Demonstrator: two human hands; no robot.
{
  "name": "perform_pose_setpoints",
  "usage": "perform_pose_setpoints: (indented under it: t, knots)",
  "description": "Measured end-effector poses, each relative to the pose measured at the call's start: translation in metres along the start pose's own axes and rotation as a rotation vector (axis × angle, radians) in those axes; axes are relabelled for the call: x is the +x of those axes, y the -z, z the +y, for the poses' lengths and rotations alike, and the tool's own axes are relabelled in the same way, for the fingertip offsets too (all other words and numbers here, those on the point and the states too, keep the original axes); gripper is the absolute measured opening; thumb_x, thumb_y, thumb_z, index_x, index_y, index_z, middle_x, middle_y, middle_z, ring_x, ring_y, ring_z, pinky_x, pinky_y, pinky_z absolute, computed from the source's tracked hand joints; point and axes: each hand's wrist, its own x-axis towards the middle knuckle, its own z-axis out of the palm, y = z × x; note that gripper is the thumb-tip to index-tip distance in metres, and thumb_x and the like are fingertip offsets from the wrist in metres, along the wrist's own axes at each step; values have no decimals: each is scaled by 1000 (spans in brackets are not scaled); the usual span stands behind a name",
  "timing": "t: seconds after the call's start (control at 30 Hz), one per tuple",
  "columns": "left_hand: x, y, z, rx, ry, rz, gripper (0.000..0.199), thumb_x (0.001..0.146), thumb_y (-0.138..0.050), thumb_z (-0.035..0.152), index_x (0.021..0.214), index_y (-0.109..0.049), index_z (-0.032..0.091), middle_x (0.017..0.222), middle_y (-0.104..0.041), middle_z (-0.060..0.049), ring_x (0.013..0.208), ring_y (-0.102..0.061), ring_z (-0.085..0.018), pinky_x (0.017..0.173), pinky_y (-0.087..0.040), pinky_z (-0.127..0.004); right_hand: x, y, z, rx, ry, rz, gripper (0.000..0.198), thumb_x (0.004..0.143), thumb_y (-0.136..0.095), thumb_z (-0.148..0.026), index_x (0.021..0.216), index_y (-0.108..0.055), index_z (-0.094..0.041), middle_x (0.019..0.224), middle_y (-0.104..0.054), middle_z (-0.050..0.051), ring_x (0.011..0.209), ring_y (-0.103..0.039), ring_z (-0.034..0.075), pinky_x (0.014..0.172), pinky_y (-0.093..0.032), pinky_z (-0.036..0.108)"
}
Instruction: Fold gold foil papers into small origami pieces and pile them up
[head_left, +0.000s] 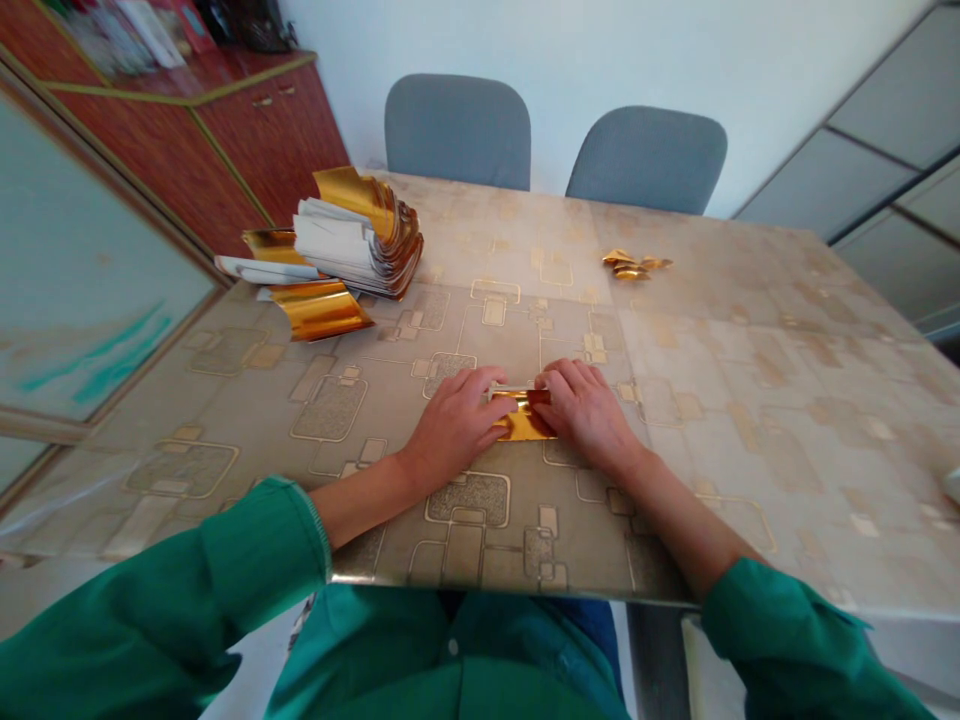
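A sheet of gold foil paper (525,425) lies on the table in front of me, its far edge curled or folded over so that a thin pale strip shows. My left hand (463,418) grips its left end, fingers bent over the fold. At the right end my right hand (589,412) pinches the same paper with curled fingers. Part of the sheet is hidden under both hands. To the far left, a thick stack of gold-and-white foil paper (345,245) rests bent over, with a loose gold sheet (321,308) by its near side.
Several small folded gold pieces (630,265) lie at the back right of the patterned tablecloth (330,405). Two grey chairs (457,130) stand behind the table against the wall. A reddish wooden cabinet (217,150) is at the back left. The table's near edge touches my front.
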Motion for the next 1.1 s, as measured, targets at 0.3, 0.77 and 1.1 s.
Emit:
perform_pose_setpoints:
  t: [0.3, 0.77, 1.1]
  knots:
    - [1, 2, 2, -76, -109, -158, 20, 92, -62, 35, 97, -66, 17, 99, -65, -7, 94, -56, -23, 82, -46, -35, -8, 14, 4, 193, 85, -162, 15, 95, -55, -32, 101, -62, -20, 98, -65, 6, 89, -53, 21, 77, -35, 33]
    - [-6, -2, 2, -76, 43, -61, 13, 95, -57, 26, 90, -64, 16, 96, -64, -6, 93, -56, -22, 84, -47, -37, -16, 11, 7, 392, 6, -145, 11, 95, -57, -27, 94, -66, -21, 107, -65, 6, 97, -55, 20, 87, -43, 36]
    - [0, 6, 0, -117, 261, -91, 15, 87, -68, 31, 82, -66, 17, 96, -62, -5, 94, -54, -23, 82, -41, -38, -14, 1, -3, 371, -141, -45, 13, 89, -63, -25, 78, -60, -20, 97, -65, 6, 91, -55, 21, 81, -42, 35]
